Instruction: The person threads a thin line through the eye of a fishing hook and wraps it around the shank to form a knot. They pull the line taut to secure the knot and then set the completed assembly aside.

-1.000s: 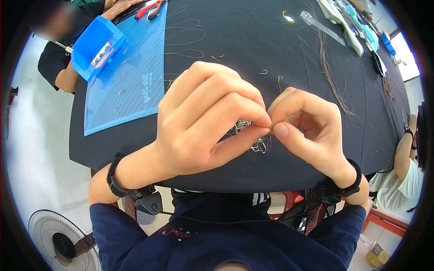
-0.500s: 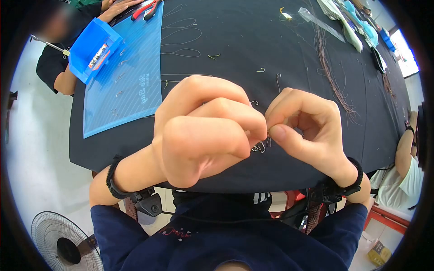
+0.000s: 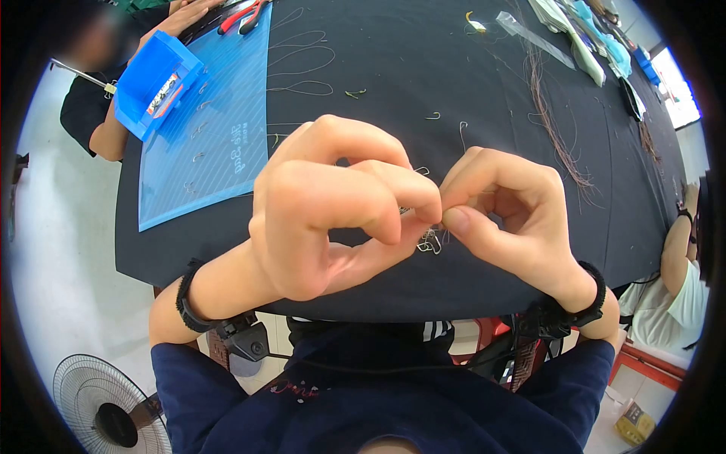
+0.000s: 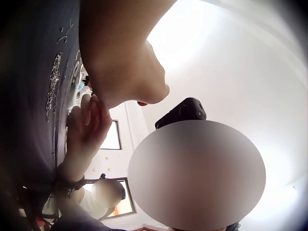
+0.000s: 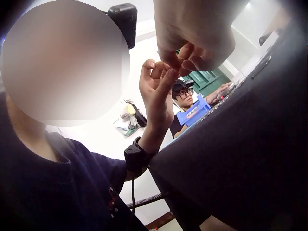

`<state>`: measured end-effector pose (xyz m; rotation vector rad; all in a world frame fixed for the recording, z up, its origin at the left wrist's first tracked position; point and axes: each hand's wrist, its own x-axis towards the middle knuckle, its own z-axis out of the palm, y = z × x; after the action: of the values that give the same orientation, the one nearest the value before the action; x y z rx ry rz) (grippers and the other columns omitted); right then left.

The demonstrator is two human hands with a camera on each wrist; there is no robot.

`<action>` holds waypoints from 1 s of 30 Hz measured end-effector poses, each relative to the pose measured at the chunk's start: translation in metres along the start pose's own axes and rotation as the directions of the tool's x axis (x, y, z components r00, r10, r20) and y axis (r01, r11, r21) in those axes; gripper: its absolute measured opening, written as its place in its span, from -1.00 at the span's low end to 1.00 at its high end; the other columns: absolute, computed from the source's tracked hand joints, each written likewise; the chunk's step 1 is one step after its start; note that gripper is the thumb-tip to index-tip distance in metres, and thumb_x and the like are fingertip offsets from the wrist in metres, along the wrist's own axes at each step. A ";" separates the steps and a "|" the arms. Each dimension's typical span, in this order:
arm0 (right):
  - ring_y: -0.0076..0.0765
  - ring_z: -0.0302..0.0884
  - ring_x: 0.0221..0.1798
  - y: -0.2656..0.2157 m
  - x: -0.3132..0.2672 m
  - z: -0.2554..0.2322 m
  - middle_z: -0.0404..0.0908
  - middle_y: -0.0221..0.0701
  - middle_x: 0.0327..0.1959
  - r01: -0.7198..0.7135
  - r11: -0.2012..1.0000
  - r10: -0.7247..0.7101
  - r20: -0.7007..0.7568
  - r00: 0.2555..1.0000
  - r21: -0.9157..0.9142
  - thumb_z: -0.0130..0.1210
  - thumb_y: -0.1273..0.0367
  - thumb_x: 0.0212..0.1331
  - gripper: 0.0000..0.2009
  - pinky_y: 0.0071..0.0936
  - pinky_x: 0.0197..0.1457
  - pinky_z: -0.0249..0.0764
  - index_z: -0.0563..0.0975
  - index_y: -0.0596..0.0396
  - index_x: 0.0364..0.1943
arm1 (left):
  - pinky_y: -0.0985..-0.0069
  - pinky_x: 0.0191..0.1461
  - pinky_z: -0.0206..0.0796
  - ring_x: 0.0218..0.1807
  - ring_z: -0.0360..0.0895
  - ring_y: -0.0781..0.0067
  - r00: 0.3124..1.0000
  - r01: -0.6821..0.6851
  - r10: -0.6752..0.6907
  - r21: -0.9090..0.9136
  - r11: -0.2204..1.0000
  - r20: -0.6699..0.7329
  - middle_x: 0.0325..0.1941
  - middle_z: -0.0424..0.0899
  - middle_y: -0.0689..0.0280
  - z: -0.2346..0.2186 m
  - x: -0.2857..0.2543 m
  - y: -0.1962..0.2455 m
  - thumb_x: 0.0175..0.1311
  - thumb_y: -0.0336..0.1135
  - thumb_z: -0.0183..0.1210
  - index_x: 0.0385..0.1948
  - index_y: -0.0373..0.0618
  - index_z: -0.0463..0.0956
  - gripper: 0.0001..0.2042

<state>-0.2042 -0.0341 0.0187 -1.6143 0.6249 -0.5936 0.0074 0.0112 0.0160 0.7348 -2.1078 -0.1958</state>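
Both hands meet fingertip to fingertip above the near part of the table in the head view. My right hand [image 3: 514,204] pinches a bit of thin fishing line [image 3: 445,236] between thumb and forefinger; a short wisp shows under the tips. Against those tips, my left hand [image 3: 333,204] pinches at the same spot, its forefinger bent and lifted off the thumb. Fingers hide most of what is held. Below them lies a pile of fish hooks [image 3: 429,244], partly covered by the left hand. Farther out are a loose hook [image 3: 432,116] and a hook with line [image 3: 463,135].
To the left, a blue mat [image 3: 204,170] bears several hooks, their looped lines [image 3: 302,57] trailing off its right edge. A blue bin [image 3: 155,94] and red pliers [image 3: 242,17] are on it. Brown strands [image 3: 541,98] lie at right. Another person sits at far left.
The left forefinger and thumb have come apart from their pinch, the forefinger curling and lifting back. The left hand has turned about the meeting point. The right hand keeps its pinch, shifting slightly left.
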 end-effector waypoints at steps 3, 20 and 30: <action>-0.76 0.32 -0.52 0.003 0.001 0.002 0.51 -0.45 -0.47 0.008 1.000 -0.007 -0.025 1.000 0.018 0.14 0.51 0.07 -0.94 -0.78 -0.52 0.20 0.52 0.24 -0.42 | 0.60 -0.32 0.35 -0.28 0.40 0.34 1.000 -0.003 0.003 0.035 0.999 0.000 -0.39 0.68 0.20 0.000 0.000 -0.001 -0.22 -0.70 0.33 -0.28 -0.01 0.16 -0.46; -0.80 0.39 -0.45 0.008 0.002 0.003 0.53 -0.55 -0.49 -0.014 0.985 0.014 0.000 1.000 0.170 0.14 0.46 0.10 -0.90 -0.79 -0.42 0.30 0.56 0.22 -0.36 | 0.66 -0.37 0.18 -0.37 0.31 0.43 0.998 -0.043 0.045 0.041 0.998 -0.042 -0.40 0.70 0.28 0.001 0.001 0.000 -0.23 -0.66 0.37 -0.28 0.03 0.21 -0.46; -0.78 0.40 -0.44 0.011 0.002 0.003 0.54 -0.53 -0.48 -0.010 0.983 0.008 0.010 1.000 0.184 0.14 0.45 0.11 -0.90 -0.79 -0.40 0.32 0.55 0.22 -0.35 | 0.66 -0.37 0.18 -0.37 0.30 0.45 0.999 -0.032 0.033 0.043 0.999 -0.025 -0.39 0.70 0.26 0.001 -0.001 0.000 -0.19 -0.65 0.36 -0.26 0.02 0.22 -0.48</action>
<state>-0.2012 -0.0348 0.0080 -1.4399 0.5536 -0.6185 0.0071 0.0117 0.0152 0.7243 -2.1036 -0.1233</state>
